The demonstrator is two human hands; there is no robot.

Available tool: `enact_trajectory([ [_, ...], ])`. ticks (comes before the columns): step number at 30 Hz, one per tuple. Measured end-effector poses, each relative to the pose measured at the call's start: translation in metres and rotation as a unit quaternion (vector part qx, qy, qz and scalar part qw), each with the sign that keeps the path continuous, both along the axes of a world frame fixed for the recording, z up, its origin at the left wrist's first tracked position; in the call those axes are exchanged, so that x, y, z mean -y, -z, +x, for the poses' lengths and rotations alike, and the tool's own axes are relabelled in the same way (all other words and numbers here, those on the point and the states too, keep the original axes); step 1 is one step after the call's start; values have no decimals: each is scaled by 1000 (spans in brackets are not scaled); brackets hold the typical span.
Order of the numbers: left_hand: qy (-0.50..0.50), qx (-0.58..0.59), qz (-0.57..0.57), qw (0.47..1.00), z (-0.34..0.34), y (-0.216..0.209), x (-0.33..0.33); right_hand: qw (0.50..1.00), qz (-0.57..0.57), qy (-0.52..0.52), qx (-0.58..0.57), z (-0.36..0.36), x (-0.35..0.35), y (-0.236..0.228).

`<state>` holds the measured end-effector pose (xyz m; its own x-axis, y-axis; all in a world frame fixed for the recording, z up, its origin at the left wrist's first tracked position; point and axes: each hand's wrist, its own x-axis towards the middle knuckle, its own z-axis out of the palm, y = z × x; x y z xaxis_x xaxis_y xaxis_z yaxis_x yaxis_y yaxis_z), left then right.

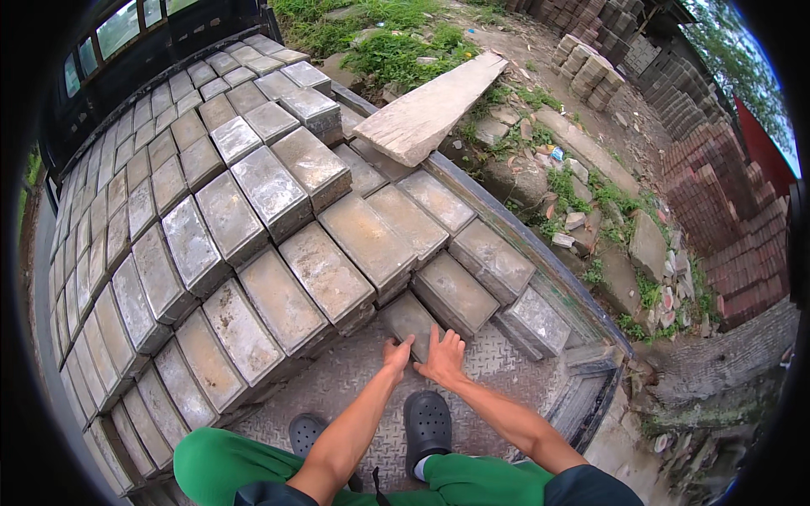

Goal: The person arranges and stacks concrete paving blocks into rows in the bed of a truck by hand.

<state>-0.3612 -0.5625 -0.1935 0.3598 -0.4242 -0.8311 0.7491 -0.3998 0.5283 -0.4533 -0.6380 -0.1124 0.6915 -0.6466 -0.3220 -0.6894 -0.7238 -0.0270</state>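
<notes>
1. Setting, as I see it remotely: an outdoor yard (536,55) for paving blocks, at what looks like a truck's open bed (519,371)
2. Vehicle: I make out patterned metal floor (337,367), side rail (525,237), dark windowed panel (173,51) and rows of grey blocks (266,190)
3. Surroundings: I note stacked reddish blocks (709,198), rubble (650,244) and weeds (392,59) on bare earth (612,126)
</notes>
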Motion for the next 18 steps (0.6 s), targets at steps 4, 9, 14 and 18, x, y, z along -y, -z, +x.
enact_trajectory([
  [4, -22, 182, 108, 977, -4, -13, 7, 1000, -3, -4, 10, -11, -7, -5],
  [9, -3, 267, 127, 955, 13, -11, 3, 999, -19, -24, 42, -17, -2, -1],
  [14, 12, 225, 62, 972, 29, 13, 2, 999, -5, -39, 27, -20, 7, -4],
  [18, -42, 284, 52, 956, 24, 25, -4, 998, -2, -52, 37, -37, 10, -9],
])
